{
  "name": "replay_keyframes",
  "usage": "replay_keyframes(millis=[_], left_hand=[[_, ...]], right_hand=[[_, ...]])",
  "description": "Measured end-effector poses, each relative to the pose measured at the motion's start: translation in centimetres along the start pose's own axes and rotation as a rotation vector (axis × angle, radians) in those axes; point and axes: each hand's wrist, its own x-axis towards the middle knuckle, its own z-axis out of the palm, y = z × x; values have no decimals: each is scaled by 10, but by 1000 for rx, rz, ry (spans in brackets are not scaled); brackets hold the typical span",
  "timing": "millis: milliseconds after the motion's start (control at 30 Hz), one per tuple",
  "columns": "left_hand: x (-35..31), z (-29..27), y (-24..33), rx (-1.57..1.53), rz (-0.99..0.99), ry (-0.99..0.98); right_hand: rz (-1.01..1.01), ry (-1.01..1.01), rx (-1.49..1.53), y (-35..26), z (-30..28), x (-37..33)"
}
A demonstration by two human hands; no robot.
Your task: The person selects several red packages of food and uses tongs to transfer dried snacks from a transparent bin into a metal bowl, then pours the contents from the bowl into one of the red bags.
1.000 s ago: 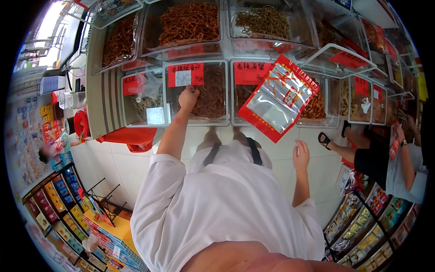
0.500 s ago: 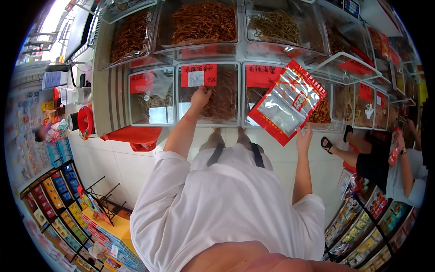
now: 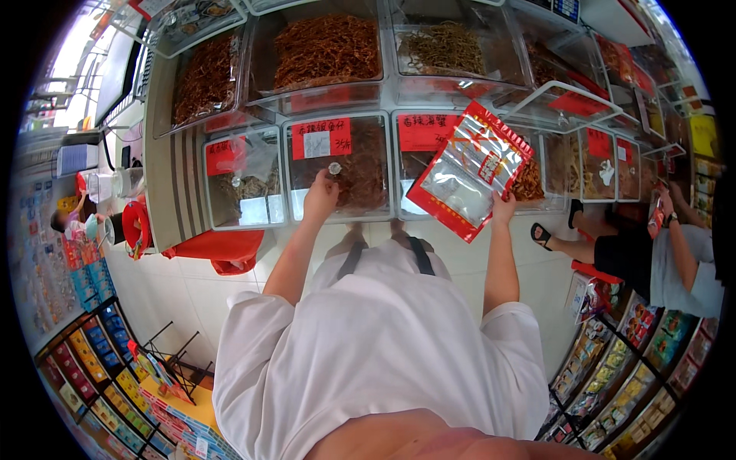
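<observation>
My left hand (image 3: 321, 195) is over a clear-lidded bin (image 3: 368, 176) of brown shredded dried food. Its fingers are curled together just below the lid's round clear knob (image 3: 334, 169), seemingly apart from it. The lid lies flat, with a red label (image 3: 322, 138) on its far part. In my right hand (image 3: 503, 210), a red-edged pouch (image 3: 469, 172) with a see-through window is pinched by its lower right corner. It looks flat and hangs tilted over the neighbouring bin (image 3: 411, 159), hiding much of it.
More lidded bins stand on both sides, and open-fronted ones of dried strips (image 3: 328, 52) rise behind. A white-edged lid (image 3: 571, 103) sticks up at the right. Red cloth (image 3: 218, 249) hangs at the left. Another person (image 3: 686, 257) stands far right, near packed snack racks (image 3: 625, 360).
My left hand has drawn back toward me, and the lid's knob now shows beyond its fingertips. The pouch stays in my right hand. The whole view has shifted slightly.
</observation>
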Motion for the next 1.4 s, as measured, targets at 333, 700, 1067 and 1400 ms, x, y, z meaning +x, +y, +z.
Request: replay_keyframes(millis=[333, 700, 1067, 1400], left_hand=[[9, 10, -7, -401, 52, -253], [12, -22, 95, -1116, -109, -731], [1, -24, 92, -161, 513, -347], [77, -71, 127, 444, 640, -326]], right_hand=[[115, -267, 690, -79, -39, -59], [-234, -673, 779, -188, -35, -157], [-45, -329, 438, -102, 0, -147], [-158, -143, 663, -110, -88, -145]])
